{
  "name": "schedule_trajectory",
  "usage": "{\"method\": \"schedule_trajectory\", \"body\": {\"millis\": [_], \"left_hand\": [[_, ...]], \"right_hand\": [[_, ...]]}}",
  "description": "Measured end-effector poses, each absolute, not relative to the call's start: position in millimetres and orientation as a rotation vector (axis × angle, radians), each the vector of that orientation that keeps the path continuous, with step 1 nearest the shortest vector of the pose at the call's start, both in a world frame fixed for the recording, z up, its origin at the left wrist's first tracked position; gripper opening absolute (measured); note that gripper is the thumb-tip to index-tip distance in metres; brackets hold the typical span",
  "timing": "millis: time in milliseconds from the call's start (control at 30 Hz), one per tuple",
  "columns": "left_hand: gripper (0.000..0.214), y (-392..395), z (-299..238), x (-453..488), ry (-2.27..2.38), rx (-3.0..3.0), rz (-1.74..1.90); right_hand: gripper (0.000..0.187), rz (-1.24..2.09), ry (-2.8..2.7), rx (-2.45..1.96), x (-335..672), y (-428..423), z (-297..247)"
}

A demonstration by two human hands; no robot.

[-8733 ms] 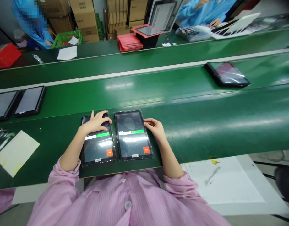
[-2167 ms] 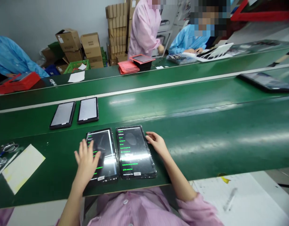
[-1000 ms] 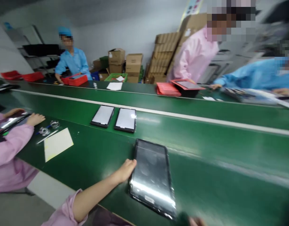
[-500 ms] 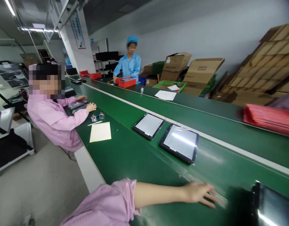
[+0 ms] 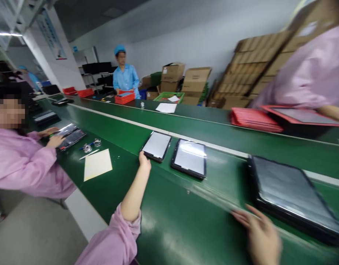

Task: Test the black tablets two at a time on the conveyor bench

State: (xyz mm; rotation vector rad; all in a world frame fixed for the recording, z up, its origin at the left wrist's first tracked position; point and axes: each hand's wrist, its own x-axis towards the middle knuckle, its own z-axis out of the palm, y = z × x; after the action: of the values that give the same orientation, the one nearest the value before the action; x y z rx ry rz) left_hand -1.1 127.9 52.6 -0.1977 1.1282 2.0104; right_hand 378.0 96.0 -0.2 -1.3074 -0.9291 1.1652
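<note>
My left hand (image 5: 145, 162) reaches out to the near left corner of a tablet (image 5: 157, 144) with a pale screen and black rim. Its fingers close on that corner, partly out of sight. Just right of it lies a second pale-screened tablet (image 5: 189, 158), with glare across its film. My right hand (image 5: 263, 233), smeared by motion, hovers low at the right with fingers apart and holds nothing. Beyond its fingertips a larger-looking stack of dark-screened tablets (image 5: 291, 191) rests on the green belt (image 5: 169, 221).
At left a co-worker in pink (image 5: 25, 158) handles a dark device (image 5: 72, 138); a yellowish sheet (image 5: 97, 164) and pen (image 5: 88, 154) lie nearby. Across the line are a worker in blue (image 5: 126, 77), red sleeves (image 5: 254, 119) and another pink-sleeved person (image 5: 304, 70). Cartons (image 5: 197, 81) stand behind.
My view has swung right. My left hand has gone from the right side of the belt to the farther-left tablet and closed on its corner. My right hand has come into view.
</note>
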Motion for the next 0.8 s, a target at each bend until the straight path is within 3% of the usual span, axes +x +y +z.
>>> {"method": "schedule_trajectory", "body": {"millis": [100,233,433,800], "left_hand": [[0.04,132.8,59.5,-6.9,1.017,-0.21,1.894],[0.047,132.4,63.3,1.3,0.922,-0.197,1.819],[0.052,137.9,55.0,25.1,0.715,-0.225,1.606],[0.056,132.2,28.9,72.0,0.425,-0.098,1.592]], "right_hand": [[0.048,1.644,-0.733,-1.018,319.9,100.1,-1.3],[0.034,1.96,-0.257,-0.797,254.1,121.7,15.3],[0.027,1.984,0.179,-0.569,247.8,147.5,24.2],[0.019,1.96,-0.024,-0.376,263.8,147.2,-2.3]]}}
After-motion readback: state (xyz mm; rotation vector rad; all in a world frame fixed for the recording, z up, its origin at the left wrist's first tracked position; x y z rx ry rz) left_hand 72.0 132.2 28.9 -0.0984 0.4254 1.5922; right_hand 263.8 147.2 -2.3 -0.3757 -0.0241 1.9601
